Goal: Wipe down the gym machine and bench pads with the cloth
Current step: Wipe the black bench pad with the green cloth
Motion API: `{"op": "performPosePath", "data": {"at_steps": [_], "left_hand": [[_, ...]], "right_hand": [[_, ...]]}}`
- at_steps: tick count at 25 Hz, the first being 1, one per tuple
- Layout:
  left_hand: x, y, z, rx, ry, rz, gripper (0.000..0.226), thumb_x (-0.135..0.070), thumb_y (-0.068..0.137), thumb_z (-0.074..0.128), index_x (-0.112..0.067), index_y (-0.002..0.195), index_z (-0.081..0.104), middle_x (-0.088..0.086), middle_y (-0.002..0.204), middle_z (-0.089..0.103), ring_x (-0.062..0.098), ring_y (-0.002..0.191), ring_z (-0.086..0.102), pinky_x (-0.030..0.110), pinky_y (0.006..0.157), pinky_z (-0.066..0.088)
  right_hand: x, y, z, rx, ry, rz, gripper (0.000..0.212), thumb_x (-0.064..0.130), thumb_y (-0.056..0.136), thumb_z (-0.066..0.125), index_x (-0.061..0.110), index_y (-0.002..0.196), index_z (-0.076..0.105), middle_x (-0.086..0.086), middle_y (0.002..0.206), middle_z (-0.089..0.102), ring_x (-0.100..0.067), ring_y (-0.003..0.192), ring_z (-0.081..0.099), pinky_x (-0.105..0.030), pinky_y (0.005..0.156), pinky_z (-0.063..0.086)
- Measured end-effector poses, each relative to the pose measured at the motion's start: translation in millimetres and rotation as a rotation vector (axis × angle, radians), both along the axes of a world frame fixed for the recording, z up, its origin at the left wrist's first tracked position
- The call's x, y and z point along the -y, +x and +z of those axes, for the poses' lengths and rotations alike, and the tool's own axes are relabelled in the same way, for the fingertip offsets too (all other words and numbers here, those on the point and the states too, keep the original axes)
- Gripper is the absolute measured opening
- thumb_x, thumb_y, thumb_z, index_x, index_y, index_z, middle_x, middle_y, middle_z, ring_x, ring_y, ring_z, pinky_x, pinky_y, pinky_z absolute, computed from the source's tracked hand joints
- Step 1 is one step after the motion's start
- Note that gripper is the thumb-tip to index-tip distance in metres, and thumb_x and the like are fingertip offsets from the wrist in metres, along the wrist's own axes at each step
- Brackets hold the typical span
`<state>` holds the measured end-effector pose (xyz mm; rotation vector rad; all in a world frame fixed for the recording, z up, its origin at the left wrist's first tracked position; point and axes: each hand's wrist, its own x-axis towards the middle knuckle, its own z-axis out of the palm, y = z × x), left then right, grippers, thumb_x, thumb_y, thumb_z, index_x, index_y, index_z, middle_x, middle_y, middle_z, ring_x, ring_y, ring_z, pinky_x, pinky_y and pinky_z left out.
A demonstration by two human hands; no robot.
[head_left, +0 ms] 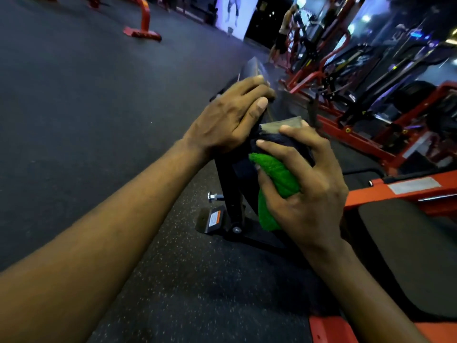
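Note:
A black padded back rest [249, 70] stands upright on a black steel post [228, 194] in the middle of the view. My left hand [230, 117] grips its left edge, fingers curled over the top. My right hand [304, 184] presses a green cloth [274, 186] against the pad's near right side, fingers spread and bent round the cloth. A worn grey patch [282, 126] shows on the pad just above my right fingers. A second black seat pad [408, 256] lies at lower right on the red frame [395, 189].
Dark speckled rubber floor [99, 95] spreads to the left. The post's base plate with a warning label [214, 219] and a bolt [214, 196] sits on the floor. Red and black machines [358, 95] line the right side. A person [284, 33] stands far back; a red stand [143, 23] is upper left.

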<state>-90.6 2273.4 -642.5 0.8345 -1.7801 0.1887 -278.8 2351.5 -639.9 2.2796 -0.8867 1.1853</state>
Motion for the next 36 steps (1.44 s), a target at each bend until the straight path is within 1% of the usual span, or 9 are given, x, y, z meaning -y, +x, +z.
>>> {"op": "performPosePath", "data": {"at_steps": [4, 7, 8, 11, 17, 23, 29, 33, 36], "left_hand": [[7.2, 16.6, 18.7, 0.026, 0.226, -0.001, 0.041, -0.025, 0.108, 0.033, -0.008, 0.133, 0.061, 0.010, 0.143, 0.055, 0.016, 0.137, 0.046, 0.027, 0.116, 0.032], [22.9, 37.7, 52.8, 0.143, 0.592, -0.064, 0.042, -0.033, 0.109, 0.032, -0.023, 0.145, 0.050, 0.000, 0.161, 0.032, 0.007, 0.147, 0.027, 0.005, 0.112, 0.011], [29.9, 43.2, 59.9, 0.187, 0.666, -0.087, 0.041, -0.034, 0.109, 0.033, -0.027, 0.146, 0.048, -0.003, 0.163, 0.027, 0.007, 0.148, 0.022, 0.004, 0.110, 0.008], [47.9, 56.1, 76.6, 0.292, 0.791, -0.156, 0.042, -0.041, 0.108, 0.034, -0.035, 0.147, 0.046, -0.008, 0.165, 0.020, 0.009, 0.151, 0.016, 0.021, 0.115, 0.010], [54.6, 61.6, 79.4, 0.322, 0.826, -0.231, 0.044, -0.048, 0.105, 0.037, -0.037, 0.147, 0.045, -0.006, 0.165, 0.021, 0.009, 0.151, 0.016, 0.027, 0.119, 0.012], [73.8, 65.9, 90.9, 0.443, 0.731, -0.233, 0.046, -0.048, 0.104, 0.037, -0.030, 0.144, 0.051, 0.003, 0.158, 0.036, 0.018, 0.149, 0.023, 0.034, 0.120, 0.015], [115.2, 69.4, 93.4, 0.642, 0.771, -0.232, 0.062, -0.051, 0.104, 0.021, -0.021, 0.158, 0.023, 0.004, 0.167, 0.012, 0.018, 0.154, 0.003, 0.037, 0.123, -0.001], [153.9, 72.7, 100.4, 0.678, 0.780, -0.218, 0.059, -0.048, 0.107, 0.022, -0.020, 0.159, 0.021, 0.005, 0.167, 0.010, 0.019, 0.154, 0.001, 0.037, 0.123, -0.003], [172.2, 77.3, 98.5, 0.725, 0.731, -0.245, 0.064, -0.059, 0.102, 0.020, -0.026, 0.157, 0.026, 0.005, 0.167, 0.012, 0.021, 0.154, 0.001, 0.042, 0.124, -0.001]], "right_hand": [[-3.3, -0.4, 13.3, -0.106, 0.133, 0.013, 0.030, 0.023, 0.087, 0.078, 0.021, 0.117, 0.075, -0.008, 0.132, 0.062, -0.028, 0.136, 0.050, -0.044, 0.109, 0.043], [-6.7, 3.9, 27.8, -0.126, 0.226, -0.025, 0.032, 0.020, 0.086, 0.080, 0.020, 0.118, 0.075, -0.006, 0.134, 0.062, -0.028, 0.137, 0.049, -0.042, 0.110, 0.042], [-4.8, 11.3, 32.6, -0.145, 0.255, -0.036, 0.032, 0.020, 0.085, 0.080, 0.020, 0.117, 0.075, -0.005, 0.134, 0.062, -0.028, 0.137, 0.049, -0.043, 0.111, 0.042], [7.6, 41.3, 51.8, -0.202, 0.340, -0.102, 0.031, 0.021, 0.086, 0.076, 0.019, 0.117, 0.074, -0.003, 0.134, 0.063, -0.027, 0.138, 0.048, -0.046, 0.110, 0.042], [-4.6, 41.8, 60.6, -0.196, 0.436, -0.140, 0.034, 0.016, 0.084, 0.078, 0.018, 0.118, 0.075, -0.005, 0.135, 0.063, -0.030, 0.137, 0.048, -0.049, 0.110, 0.041], [15.3, 82.0, 82.2, -0.211, 0.538, -0.278, 0.031, 0.020, 0.086, 0.071, 0.019, 0.117, 0.074, -0.004, 0.134, 0.063, -0.030, 0.137, 0.048, -0.045, 0.116, 0.035], [2.9, 55.2, 93.1, -0.301, 0.684, -0.161, 0.036, 0.018, 0.088, 0.072, 0.019, 0.124, 0.071, -0.003, 0.141, 0.059, -0.028, 0.144, 0.040, -0.045, 0.120, 0.031], [44.2, 92.3, 111.8, -0.371, 0.760, -0.197, 0.029, 0.021, 0.089, 0.065, 0.015, 0.116, 0.073, -0.004, 0.132, 0.063, -0.028, 0.138, 0.045, -0.042, 0.122, 0.023], [72.1, 113.8, 118.8, -0.413, 0.798, -0.274, 0.029, 0.022, 0.087, 0.067, 0.015, 0.116, 0.072, -0.003, 0.130, 0.063, -0.027, 0.137, 0.046, -0.042, 0.122, 0.025]]}}
